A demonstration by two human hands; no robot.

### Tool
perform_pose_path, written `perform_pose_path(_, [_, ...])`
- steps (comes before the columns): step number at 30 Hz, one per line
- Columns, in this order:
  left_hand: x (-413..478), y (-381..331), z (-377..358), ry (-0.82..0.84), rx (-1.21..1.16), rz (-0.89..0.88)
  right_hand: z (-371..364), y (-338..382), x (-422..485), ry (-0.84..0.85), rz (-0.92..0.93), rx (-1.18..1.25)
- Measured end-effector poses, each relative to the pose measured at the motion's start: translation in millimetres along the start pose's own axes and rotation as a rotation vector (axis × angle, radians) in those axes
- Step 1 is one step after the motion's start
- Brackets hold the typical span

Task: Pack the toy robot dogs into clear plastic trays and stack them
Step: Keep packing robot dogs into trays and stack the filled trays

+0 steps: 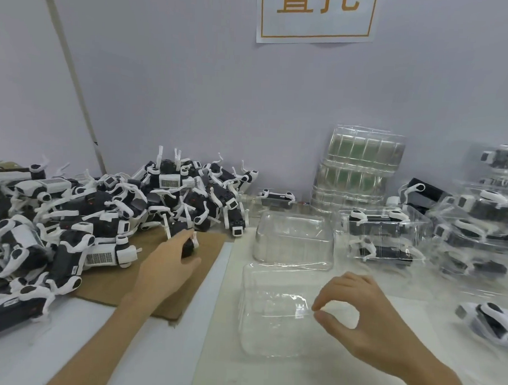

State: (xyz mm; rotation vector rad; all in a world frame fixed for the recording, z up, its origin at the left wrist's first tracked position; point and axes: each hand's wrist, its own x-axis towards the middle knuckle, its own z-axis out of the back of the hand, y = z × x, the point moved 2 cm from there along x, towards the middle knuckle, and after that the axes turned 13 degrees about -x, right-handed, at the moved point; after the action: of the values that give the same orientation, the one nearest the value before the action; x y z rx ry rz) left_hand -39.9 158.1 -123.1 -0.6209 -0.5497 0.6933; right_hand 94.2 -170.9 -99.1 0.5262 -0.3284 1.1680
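- Head view, item one: a toy robot dog point(188, 247), dark-bodied, sits in our left hand point(168, 264). The fingers curl round it at the near edge of the heap, above the cardboard sheet point(121, 276). We judge it the next piece bound for a tray.
- Loose heap of dogs point(100, 209): black-and-white, legs tangled, spread over the table's left side and on the cardboard, within the left hand's reach.
- Near empty tray point(270, 324): clear, open side up, directly in front of us on the white table point(182, 349).
- Our right hand point(358, 319) hovers at that tray's right rim, thumb and forefinger almost meeting. We cannot tell whether they pinch the rim or nothing; it looks placed to steady the tray.
- Second empty tray point(294, 240): just behind the first, ready for the following dog.
- Filled trays point(382, 235): to the right, dogs visible inside, with more piled further right and blurred.
- Stack of spare trays point(361, 168): nested, leaning against the wall point(192, 102).
- Single loose dog point(491, 322): near the right edge, apart from the heap.
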Motion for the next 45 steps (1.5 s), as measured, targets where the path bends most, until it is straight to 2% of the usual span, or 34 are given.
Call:
perform_pose_path(4, [27,8,-9,0.113,0.004,0.041,-1,4,2,-0.081,-0.023,0.011])
perform_pose_path(7, [34,5,-11,0.007,-0.019,0.018,-6,3,0,-0.088,-0.039,0.035])
perform_pose_path(13, [42,-7,-10,-0.096,0.074,0.108,-4,6,0,-0.173,-0.065,0.085])
perform_pose_path(15, [40,-8,-5,-0.169,-0.08,0.149,-1,5,1,-0.236,-0.078,0.089])
perform_pose_path(19, [22,-28,4,-0.328,-0.67,0.164,6,3,2,-0.384,-0.163,0.222])
perform_pose_path(22, [-13,-68,9,-0.276,-0.944,-0.026,11,4,2,-0.466,-0.223,0.332])
perform_pose_path(26, [-63,-129,9,-0.098,-1.038,-0.331,13,4,4,-0.436,-0.284,0.676])
perform_pose_path(28, [-83,-153,1,0.005,-1.039,-0.419,13,4,7,-0.366,-0.308,0.828])
perform_pose_path(31, [-114,-178,-22,0.121,-0.867,-0.619,11,2,10,-0.253,-0.38,1.03])
perform_pose_path(33, [-132,-186,-38,0.168,-0.709,-0.782,12,-2,10,-0.271,-0.426,1.128])
perform_pose_path(35, [-139,-188,-50,0.185,-0.57,-0.868,15,-6,8,-0.324,-0.456,1.169])
perform_pose_path(38, [-133,-179,-50,0.216,-0.587,-0.848,19,-11,8,-0.375,-0.477,1.134])
perform_pose_path(41, [-116,-156,-39,0.03,-0.545,-0.845,20,-18,7,-0.424,-0.529,1.069])
perform_pose_path(43, [-101,-131,-35,-0.046,-0.525,-0.691,23,-21,6,-0.443,-0.542,0.986])
perform_pose_path(45, [-89,-104,-38,0.068,-0.56,-0.436,25,-23,4,-0.46,-0.535,0.903])
